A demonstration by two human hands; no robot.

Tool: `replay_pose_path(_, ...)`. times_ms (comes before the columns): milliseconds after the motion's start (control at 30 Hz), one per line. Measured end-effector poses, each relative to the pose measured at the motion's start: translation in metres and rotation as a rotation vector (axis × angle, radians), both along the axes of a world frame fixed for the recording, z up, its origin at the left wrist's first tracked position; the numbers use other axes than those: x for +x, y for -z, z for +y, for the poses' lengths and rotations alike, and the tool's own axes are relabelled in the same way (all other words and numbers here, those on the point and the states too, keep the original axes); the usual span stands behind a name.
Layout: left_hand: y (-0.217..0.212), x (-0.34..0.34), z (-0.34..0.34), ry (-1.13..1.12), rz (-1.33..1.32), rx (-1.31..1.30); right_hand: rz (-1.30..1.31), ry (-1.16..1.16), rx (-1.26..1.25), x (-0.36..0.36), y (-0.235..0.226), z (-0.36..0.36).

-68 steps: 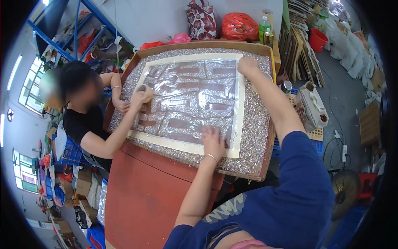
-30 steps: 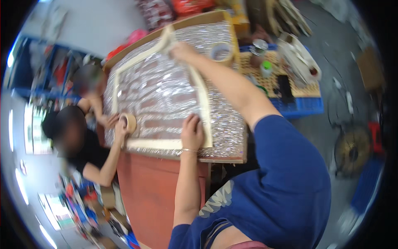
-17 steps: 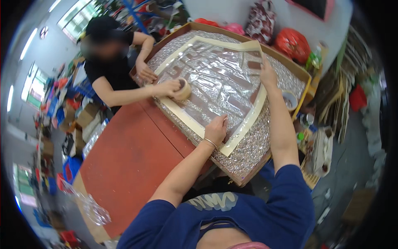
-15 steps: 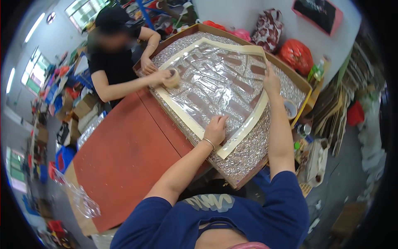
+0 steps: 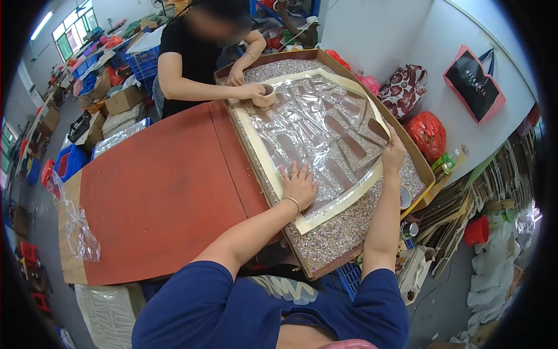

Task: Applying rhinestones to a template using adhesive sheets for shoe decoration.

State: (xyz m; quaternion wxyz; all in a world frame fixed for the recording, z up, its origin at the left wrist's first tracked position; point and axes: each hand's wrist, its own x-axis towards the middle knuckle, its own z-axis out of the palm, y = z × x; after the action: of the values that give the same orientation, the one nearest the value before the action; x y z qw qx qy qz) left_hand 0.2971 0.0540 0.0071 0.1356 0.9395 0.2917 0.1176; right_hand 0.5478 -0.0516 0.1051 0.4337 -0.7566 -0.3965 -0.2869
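A large clear plastic sheet (image 5: 317, 125) with brown pieces under it lies on a speckled board (image 5: 343, 232) in a wooden frame. Cream tape (image 5: 258, 148) borders the sheet. My left hand (image 5: 299, 185) presses flat on the sheet near its front left corner, fingers spread. My right hand (image 5: 394, 154) rests flat on the sheet's right edge by the tape. Across the board a person in a black shirt (image 5: 192, 58) holds a roll of tape (image 5: 265, 96) against the far left corner.
A red tabletop (image 5: 157, 192) extends left of the board, with a clear plastic bag (image 5: 78, 230) hanging at its left edge. Bags (image 5: 427, 131) and a white wall stand to the right. Cups (image 5: 407, 215) and stacked cardboard sit at the lower right; boxes and crates lie behind the person.
The view has swung around while my hands stayed pressed on the sheet. The other person's roll of tape has moved along the left border toward the far corner.
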Motion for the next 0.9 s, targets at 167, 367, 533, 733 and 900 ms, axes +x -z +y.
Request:
replay_pose_path(167, 0.01, 0.003, 0.002, -0.023, -0.055, 0.034, -0.002, 0.008, 0.01, 0.006, 0.002, 0.0)
replay_pose_path(367, 0.017, 0.005, 0.004, 0.002, -0.082, -0.029, 0.062, 0.004, -0.034, 0.009, 0.006, -0.001)
replay_pose_path(533, 0.013, 0.005, 0.008, 0.068, -0.074, -0.079, 0.109, 0.067, -0.077, 0.012, 0.009, -0.001)
replay_pose_path(733, 0.019, 0.007, 0.008, 0.099, -0.17, -0.131, 0.202, 0.148, -0.159, 0.019, 0.013, -0.002)
replay_pose_path(900, 0.024, 0.007, 0.008, 0.164, -0.258, -0.15, 0.164, 0.12, -0.118, 0.029, 0.026, -0.004)
